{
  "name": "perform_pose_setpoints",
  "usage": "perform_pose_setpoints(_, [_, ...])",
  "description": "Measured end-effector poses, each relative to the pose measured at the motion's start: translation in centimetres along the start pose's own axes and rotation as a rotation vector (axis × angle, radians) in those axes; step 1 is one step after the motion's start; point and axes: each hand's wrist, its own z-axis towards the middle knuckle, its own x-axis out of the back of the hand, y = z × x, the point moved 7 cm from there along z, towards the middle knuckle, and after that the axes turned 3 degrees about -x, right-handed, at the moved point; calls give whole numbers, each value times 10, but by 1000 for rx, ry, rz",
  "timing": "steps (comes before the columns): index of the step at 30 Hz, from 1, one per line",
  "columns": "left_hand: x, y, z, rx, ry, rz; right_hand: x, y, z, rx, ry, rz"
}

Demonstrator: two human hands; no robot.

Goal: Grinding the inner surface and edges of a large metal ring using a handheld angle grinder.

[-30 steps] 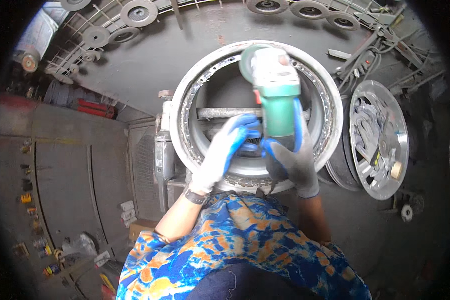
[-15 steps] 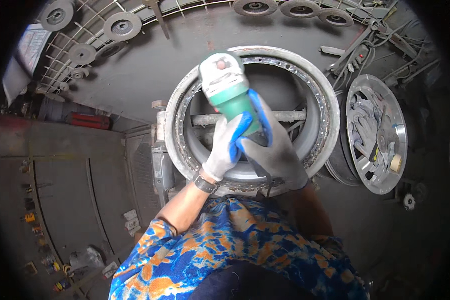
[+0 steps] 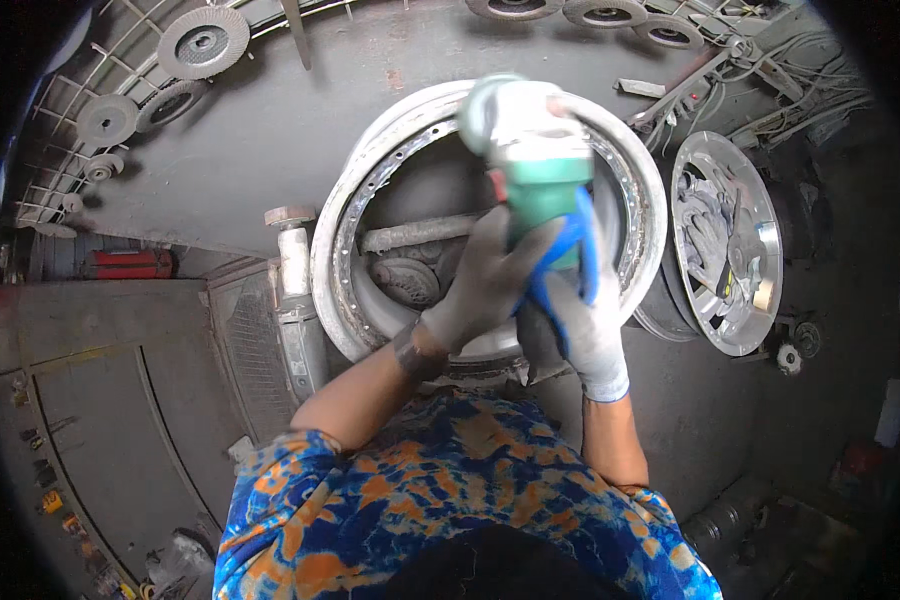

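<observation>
An angle grinder [image 3: 548, 195] with a green body and a silver head is held up over a large wheel rim, smeared by motion. Its blurred round disc edge shows at the head's left. My left hand [image 3: 485, 280], in a grey glove with blue on it, grips the left side of the grinder's body. Wrapped round the lower body from the right is my right hand [image 3: 585, 320], in a like glove. Below the hands, the wheel rim [image 3: 342, 215] lies flat, a row of small holes round its inner ledge. A disc [image 3: 406, 282] shows inside its opening.
Beside it on the right leans another wheel [image 3: 685, 250], filled with gloves and loose items. Flap discs [image 3: 202, 42] hang on a wire rack along the far side. Left of the rim stands a grey post-like fixture [image 3: 295, 290]. Cables [image 3: 770, 70] run at the far right.
The grinder has moved to the right and its head has turned, so the disc edge shows at its left. Both hands have gone with it. The whole view has shifted a little.
</observation>
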Motion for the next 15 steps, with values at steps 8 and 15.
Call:
perform_pose_setpoints(8, [2, -13, -15, 30, 266, -37, 0, -24, -1, 203, -118, -343])
perform_pose_setpoints(15, [-25, -8, 18, 200, -24, -300, 20, -12, -5, 30, 99, 80])
